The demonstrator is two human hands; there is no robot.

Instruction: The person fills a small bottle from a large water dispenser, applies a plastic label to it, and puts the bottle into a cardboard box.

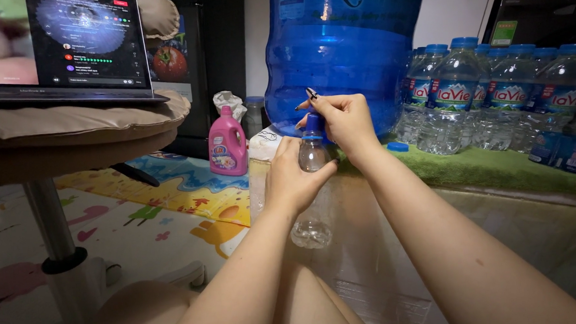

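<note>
Sitting low on a patterned play mat (173,206), with a laptop (69,45) glowing on a cushioned round stool (73,136) at far left and a pink detergent jug (228,145) standing further back. Moving right: left hand (292,181) wrapping closed around the shoulder of a small clear plastic bottle (312,200), holding it upright above a clear plastic sheet (383,255), bottom end hanging free below the palm. Right hand (344,120) closing from above, fingers pinching the blue cap (313,123), a dark pen (306,98) tucked between the fingers. Looking empty, so probably handling very light; thin walls likely denting under a hard squeeze, smooth sides likely slipping; gripping best at the stiffer shoulder and ridged cap. Looming behind, a big blue water jug (335,56); lining up at right on green turf (489,166), a row of labelled water bottles (492,91).
</note>
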